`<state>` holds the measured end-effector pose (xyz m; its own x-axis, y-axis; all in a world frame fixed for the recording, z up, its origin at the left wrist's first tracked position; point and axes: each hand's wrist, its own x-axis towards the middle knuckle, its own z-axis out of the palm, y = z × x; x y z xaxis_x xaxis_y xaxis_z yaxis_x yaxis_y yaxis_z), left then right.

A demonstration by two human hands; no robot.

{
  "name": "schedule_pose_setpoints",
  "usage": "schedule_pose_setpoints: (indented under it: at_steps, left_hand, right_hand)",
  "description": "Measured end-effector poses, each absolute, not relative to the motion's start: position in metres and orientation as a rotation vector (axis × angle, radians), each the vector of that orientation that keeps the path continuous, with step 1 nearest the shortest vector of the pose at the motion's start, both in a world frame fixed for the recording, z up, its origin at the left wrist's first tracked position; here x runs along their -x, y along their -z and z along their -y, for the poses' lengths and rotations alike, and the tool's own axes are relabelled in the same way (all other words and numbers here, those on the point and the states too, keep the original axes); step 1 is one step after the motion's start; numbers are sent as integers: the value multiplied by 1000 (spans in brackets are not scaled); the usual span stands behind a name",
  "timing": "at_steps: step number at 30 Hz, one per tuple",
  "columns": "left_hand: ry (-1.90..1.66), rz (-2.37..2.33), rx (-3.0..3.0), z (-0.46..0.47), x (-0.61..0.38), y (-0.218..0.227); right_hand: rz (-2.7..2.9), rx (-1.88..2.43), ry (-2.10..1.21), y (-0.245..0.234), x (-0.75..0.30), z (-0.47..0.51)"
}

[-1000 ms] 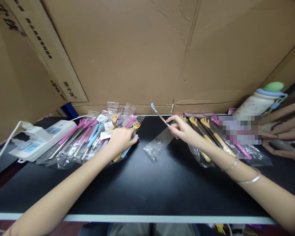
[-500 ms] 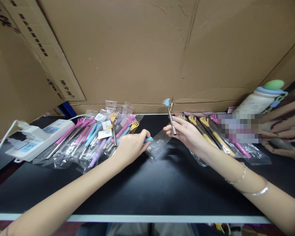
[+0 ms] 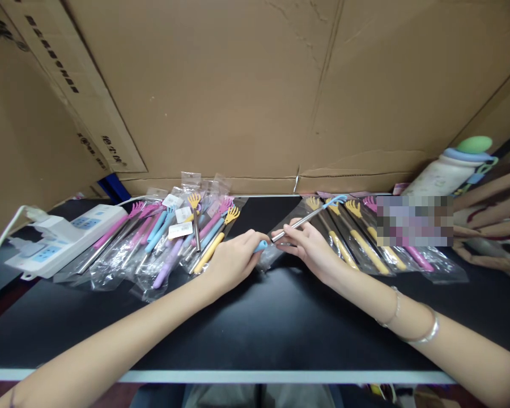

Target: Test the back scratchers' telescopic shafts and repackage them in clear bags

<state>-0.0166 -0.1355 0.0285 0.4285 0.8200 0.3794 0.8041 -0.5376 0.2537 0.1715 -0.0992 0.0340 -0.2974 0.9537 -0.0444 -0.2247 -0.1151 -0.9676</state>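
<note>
Over the middle of the black table, my left hand is closed around a light blue handle, whose open end points right. Most of that handle is hidden in my fist. My right hand pinches the metal rod of a back scratcher with a blue claw head. The rod slants up to the right, and its bare lower end is close to the handle's opening, seemingly just apart. Beneath the hands lies a clear plastic bag.
Bagged back scratchers in several colours are heaped at left, beside a white power strip. More bagged back scratchers lie at right. A bottle with a green top leans behind them. Cardboard walls the back.
My right hand has tipped the metal rod from nearly upright to a slant and brought its lower end left and down toward the blue handle. My left hand has shifted slightly right.
</note>
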Motion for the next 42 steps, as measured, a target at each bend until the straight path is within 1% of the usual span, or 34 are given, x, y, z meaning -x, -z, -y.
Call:
schedule_pose_setpoints:
  at_steps: [12, 17, 22, 27, 32, 36, 40, 42]
  left_hand:
    - [-656, -1454, -2386, 137, 14, -29]
    - [-634, -1398, -2309, 141, 11, -29]
    - [-701, -1288, -2141, 145, 8, -32]
    - [-785, -1151, -1971, 149, 6, -35]
    - [-857, -1022, -1708, 147, 4, -29]
    - [-809, -916, -1474, 143, 5, -26]
    - [-740, -818, -1471, 141, 7, -27]
    - [-727, -780, -1484, 141, 8, -27]
  right_hand:
    - [1281, 866, -1559, -42, -168, 109]
    - [1412, 851, -1411, -36, -166, 108]
    - [1532, 770, -1232, -35, -166, 106]
    - [1582, 721, -1191, -34, -166, 105]
    - [1608, 673, -1139, -30, -164, 106]
    - [1652, 631, -1216, -34, -165, 105]
    - [1717, 559, -1408, -40, -168, 102]
    - [1744, 548, -1437, -40, -170, 99]
